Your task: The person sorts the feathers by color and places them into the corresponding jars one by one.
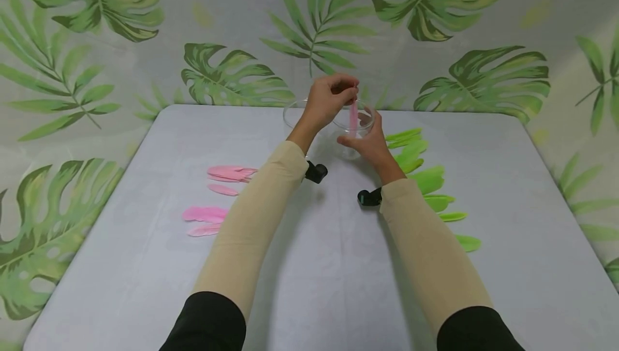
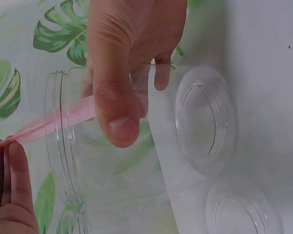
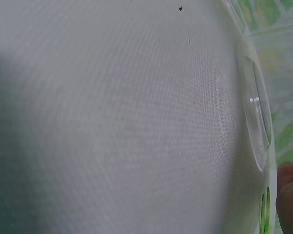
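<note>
My left hand pinches the upper end of a pink feather between thumb and fingertips. The feather hangs down into the mouth of a clear jar. My right hand grips that jar from its right side, thumb in front and fingers behind. In the left wrist view the feather slants through the jar's rim, with the left fingertips on its outer end. A second clear jar stands to the left, partly hidden by the left hand and wrist.
Several pink feathers lie on the left of the white-covered table, partly behind the left sleeve. Several green feathers lie in a column at the right, partly behind the right sleeve. A leaf-patterned cloth hangs behind the table.
</note>
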### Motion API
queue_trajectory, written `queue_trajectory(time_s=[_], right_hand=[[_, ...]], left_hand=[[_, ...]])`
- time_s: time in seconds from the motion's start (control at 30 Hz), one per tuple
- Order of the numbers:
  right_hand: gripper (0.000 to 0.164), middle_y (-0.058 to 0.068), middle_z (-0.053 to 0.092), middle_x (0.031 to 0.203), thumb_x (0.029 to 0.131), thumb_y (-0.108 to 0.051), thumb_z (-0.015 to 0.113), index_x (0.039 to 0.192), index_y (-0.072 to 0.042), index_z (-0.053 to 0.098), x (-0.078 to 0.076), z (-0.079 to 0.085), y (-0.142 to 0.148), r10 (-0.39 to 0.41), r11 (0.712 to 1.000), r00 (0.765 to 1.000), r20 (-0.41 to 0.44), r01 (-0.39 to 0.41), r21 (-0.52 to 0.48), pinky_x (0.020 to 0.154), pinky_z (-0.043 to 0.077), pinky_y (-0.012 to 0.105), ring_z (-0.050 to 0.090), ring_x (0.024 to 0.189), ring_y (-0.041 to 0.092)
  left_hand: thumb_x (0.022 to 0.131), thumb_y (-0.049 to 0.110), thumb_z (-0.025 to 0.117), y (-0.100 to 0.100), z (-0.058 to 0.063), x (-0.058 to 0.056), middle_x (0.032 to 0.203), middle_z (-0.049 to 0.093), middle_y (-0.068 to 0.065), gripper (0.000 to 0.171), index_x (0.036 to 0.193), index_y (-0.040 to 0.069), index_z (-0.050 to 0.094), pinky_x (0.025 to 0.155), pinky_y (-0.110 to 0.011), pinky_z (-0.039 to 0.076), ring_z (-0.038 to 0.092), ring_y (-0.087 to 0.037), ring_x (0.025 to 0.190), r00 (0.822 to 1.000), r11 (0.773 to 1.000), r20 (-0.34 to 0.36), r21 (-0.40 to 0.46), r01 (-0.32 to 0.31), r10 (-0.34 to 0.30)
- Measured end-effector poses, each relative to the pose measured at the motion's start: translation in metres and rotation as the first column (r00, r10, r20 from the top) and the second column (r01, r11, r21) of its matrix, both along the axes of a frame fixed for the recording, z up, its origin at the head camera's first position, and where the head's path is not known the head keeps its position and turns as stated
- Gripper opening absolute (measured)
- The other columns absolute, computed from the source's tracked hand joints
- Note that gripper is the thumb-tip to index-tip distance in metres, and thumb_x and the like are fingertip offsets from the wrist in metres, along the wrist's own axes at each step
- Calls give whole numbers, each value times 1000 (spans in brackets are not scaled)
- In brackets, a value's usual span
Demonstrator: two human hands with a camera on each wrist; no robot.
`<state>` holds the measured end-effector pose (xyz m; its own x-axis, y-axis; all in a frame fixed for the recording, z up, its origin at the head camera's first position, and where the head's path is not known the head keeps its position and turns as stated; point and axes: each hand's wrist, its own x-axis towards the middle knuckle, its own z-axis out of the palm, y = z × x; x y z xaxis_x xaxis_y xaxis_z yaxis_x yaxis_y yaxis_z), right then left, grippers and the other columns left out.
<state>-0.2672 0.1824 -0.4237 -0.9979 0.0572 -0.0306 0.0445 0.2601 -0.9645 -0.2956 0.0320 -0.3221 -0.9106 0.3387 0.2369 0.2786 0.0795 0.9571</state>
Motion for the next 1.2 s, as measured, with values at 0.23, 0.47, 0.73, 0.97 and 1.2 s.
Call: queue_trajectory(time_s=[0.23, 0.47, 0.73, 0.97, 1.2], right_hand=[[104, 6, 33, 159, 79, -25, 84, 155, -26, 13, 1, -1, 0, 3, 1000, 1000, 12, -3, 7, 119, 33, 46, 36, 143, 24], [105, 5, 34, 159, 78, -26, 84, 155, -27, 13, 1, 0, 0, 8, 1000, 1000, 12, -8, 2, 119, 33, 47, 36, 143, 24], [104, 3, 32, 160, 79, -25, 84, 154, -28, 12, 0, -2, -1, 8, 1000, 1000, 28, -8, 6, 119, 33, 47, 36, 143, 25], [103, 3, 32, 161, 79, -24, 84, 153, -27, 12, 2, 0, -1, 2, 1000, 1000, 22, -3, 13, 121, 29, 49, 31, 147, 25], [102, 4, 30, 162, 81, -23, 83, 153, -28, 12, 3, 1, 0, 7, 1000, 1000, 19, -7, 1, 122, 27, 51, 28, 150, 26]], left_hand=[[98, 8, 60, -1, 14, 15, 119, 69, -21, 26, 121, -2, 67, 87, -25, 58, 69, -27, 103, 999, 999, 52, -49, -1, 3], [98, 9, 61, 0, 14, 15, 119, 69, -19, 25, 120, -1, 67, 88, -24, 57, 69, -25, 103, 998, 998, 56, -65, -8, 11], [98, 16, 62, 0, 1, 1, 125, 69, -10, 32, 129, 8, 65, 93, -22, 55, 67, -19, 113, 1000, 993, 20, -117, -15, 18], [99, 18, 61, -14, 16, -1, 126, 70, -6, 32, 130, 11, 65, 97, -22, 51, 65, -14, 116, 998, 990, -46, -131, -43, 37], [99, 18, 62, -37, 28, 3, 123, 71, -7, 29, 126, 10, 67, 96, -23, 52, 66, -14, 113, 994, 985, -107, -172, -18, 0]])
